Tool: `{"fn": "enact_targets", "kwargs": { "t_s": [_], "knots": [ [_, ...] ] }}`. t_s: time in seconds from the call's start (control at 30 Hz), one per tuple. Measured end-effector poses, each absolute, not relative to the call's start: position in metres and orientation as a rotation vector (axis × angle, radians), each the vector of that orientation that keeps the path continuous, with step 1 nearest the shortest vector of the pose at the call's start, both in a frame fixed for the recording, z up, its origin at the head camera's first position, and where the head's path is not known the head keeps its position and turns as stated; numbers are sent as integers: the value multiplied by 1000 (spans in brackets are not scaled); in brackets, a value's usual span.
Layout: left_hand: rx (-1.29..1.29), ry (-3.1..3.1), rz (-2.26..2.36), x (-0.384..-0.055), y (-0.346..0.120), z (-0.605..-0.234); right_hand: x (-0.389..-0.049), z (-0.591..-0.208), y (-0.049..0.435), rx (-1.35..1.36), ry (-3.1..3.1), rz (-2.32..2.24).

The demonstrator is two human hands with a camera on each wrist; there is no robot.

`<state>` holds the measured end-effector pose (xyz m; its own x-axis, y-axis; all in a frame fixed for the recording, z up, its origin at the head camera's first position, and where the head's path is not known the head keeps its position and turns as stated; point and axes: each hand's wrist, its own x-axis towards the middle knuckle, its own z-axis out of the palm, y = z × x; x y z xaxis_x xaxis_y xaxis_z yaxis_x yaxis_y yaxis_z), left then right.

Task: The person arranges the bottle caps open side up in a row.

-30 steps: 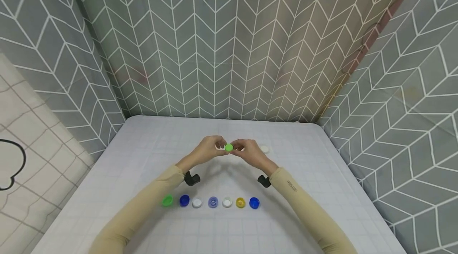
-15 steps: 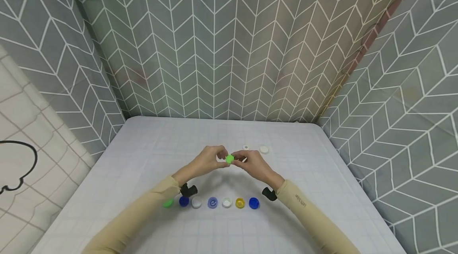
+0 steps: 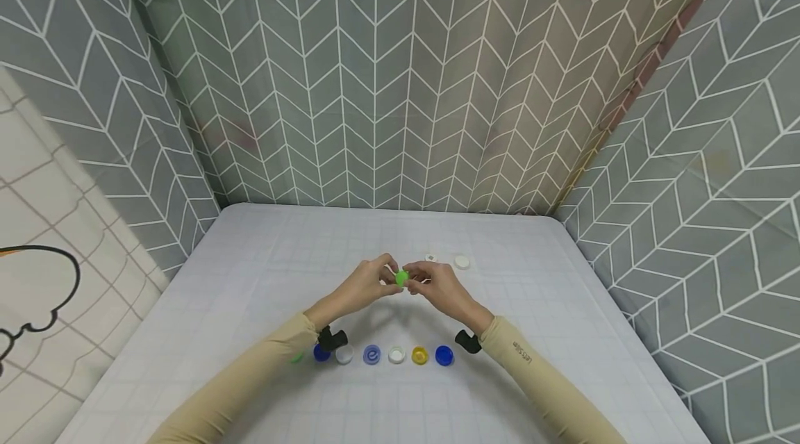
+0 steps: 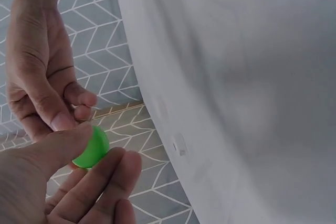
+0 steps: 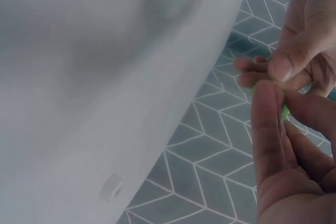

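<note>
A small bright green bottle cap (image 3: 402, 278) is held in the air over the table, between the two hands. My left hand (image 3: 365, 282) pinches it by the edge; in the left wrist view the thumb lies at one side of the green cap (image 4: 96, 149) and fingertips at the other. From the opposite side my right hand (image 3: 442, 282) pinches it between thumb and fingers. Most of the cap is hidden by fingers in the right wrist view, where only slivers of green show.
Nearer the body lies a row of caps: green (image 3: 296, 358), dark blue (image 3: 321, 352), white (image 3: 344, 354), light blue (image 3: 371, 354), another white (image 3: 396, 355), yellow (image 3: 419, 355) and blue (image 3: 444, 355). Beyond the right hand lie two white caps (image 3: 462, 262) on the white table (image 3: 512, 374). Patterned curtains surround it.
Both hands have come nearer the body with the green cap, uncovering a second white cap behind. The left fingers have closed in around the cap. The left forearm now covers more of the row's left end.
</note>
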<state>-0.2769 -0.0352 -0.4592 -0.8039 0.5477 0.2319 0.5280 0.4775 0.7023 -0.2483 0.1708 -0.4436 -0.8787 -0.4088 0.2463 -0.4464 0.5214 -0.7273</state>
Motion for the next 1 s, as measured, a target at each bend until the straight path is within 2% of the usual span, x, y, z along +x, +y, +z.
{"fn": "enact_targets", "kwargs": {
  "t_s": [0.33,1.0],
  "knots": [
    [861,2570,1448,-274,-36,-458,-247,-444,170,766,-2645,1297],
    [889,2534,1436,-276,-42,-459,-241,-447,168,909,-2557,1123]
  ]
}}
